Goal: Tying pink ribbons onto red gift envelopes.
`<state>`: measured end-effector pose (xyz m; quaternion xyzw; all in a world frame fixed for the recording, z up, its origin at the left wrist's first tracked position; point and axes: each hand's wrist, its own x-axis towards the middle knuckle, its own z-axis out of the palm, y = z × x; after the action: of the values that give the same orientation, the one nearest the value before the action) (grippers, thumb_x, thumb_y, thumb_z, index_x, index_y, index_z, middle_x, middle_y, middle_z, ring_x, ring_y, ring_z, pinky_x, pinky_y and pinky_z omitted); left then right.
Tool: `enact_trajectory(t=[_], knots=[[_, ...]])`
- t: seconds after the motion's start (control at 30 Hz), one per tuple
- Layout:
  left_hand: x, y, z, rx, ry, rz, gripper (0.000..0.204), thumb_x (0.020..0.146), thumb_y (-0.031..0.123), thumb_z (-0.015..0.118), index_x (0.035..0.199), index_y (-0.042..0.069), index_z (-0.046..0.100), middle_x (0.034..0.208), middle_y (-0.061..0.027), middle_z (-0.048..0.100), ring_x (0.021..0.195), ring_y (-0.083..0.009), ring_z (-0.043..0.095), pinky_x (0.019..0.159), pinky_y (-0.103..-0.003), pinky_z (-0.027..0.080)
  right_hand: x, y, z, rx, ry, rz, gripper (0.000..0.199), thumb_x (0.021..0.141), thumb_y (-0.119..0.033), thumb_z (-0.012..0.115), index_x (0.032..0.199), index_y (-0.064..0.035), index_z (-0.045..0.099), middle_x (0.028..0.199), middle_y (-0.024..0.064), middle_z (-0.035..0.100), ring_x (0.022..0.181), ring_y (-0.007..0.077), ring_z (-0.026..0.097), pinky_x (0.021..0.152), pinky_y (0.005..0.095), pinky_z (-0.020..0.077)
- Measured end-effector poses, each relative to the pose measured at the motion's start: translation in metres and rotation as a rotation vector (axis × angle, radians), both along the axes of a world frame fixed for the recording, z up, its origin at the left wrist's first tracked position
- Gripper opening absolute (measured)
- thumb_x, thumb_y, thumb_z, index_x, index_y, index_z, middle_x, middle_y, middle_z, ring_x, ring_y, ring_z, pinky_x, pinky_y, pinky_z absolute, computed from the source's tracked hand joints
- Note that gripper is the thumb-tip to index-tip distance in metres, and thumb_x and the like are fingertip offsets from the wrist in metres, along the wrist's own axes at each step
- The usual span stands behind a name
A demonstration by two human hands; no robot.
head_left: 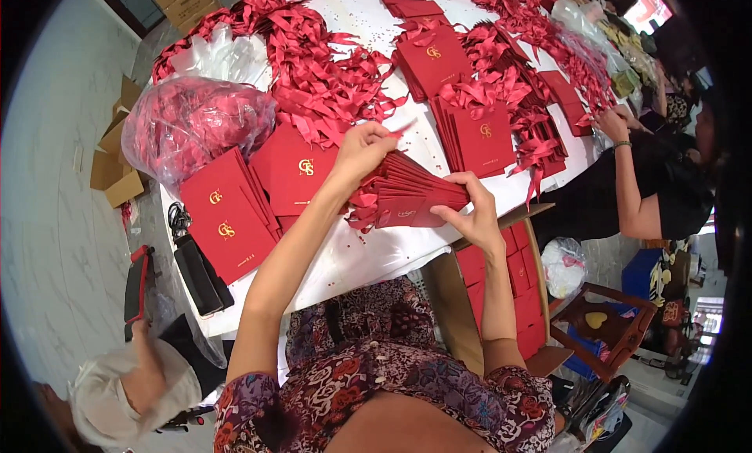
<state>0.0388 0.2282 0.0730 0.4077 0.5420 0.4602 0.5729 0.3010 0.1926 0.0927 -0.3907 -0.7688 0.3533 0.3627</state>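
Observation:
A fanned stack of red paper gift bags [409, 198] is held above the front of the white table. My right hand [478, 214] grips its right end, thumb on the near face and fingers behind. At the upper left of the stack, my left hand [364, 151] is closed in a pinch, with a short red ribbon end [404, 129] sticking out past the fingertips. More red ribbon bunches below that hand, at the stack's left end. Flat red bags with gold print [229, 218] lie left of my left forearm, and another pile [482, 140] lies beyond my right hand.
Heaped red ribbons [313, 69] and a filled clear plastic bag [200, 128] cover the table's left. An open carton [450, 304] with red bags stands right of my lap. A co-worker's hands [615, 124] work at the right edge; another person [141, 375] is lower left.

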Motion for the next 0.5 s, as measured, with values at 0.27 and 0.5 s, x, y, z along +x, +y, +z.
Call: enact_trajectory(t=[0.27,0.5], knots=[[0.001,-0.022,-0.009,0.698,0.896,0.625,0.034,0.088,0.010,0.064,0.118,-0.001,0.052,0.097,-0.0168,0.064,0.074,-0.0341,0.060,0.073,-0.047,0.051,0.000,0.009,0.012,0.037,0.002,-0.212,0.044,0.074,-0.006,0.085,0.111,0.0007,0.062,0.101,0.0083,0.067,0.093,0.0153,0.065,0.083,0.0296,0.0525],[0.049,-0.054,0.015,0.014,-0.004,0.255,0.059,0.092,0.048,0.070,0.123,0.000,0.056,0.114,-0.0101,0.065,0.087,-0.0134,0.066,0.069,-0.023,0.051,-0.041,0.032,0.011,0.587,-0.091,-0.254,0.050,0.062,-0.004,0.080,0.110,-0.0071,0.067,0.092,0.0104,0.063,0.085,0.0313,0.063,0.074,0.0400,0.0511]])
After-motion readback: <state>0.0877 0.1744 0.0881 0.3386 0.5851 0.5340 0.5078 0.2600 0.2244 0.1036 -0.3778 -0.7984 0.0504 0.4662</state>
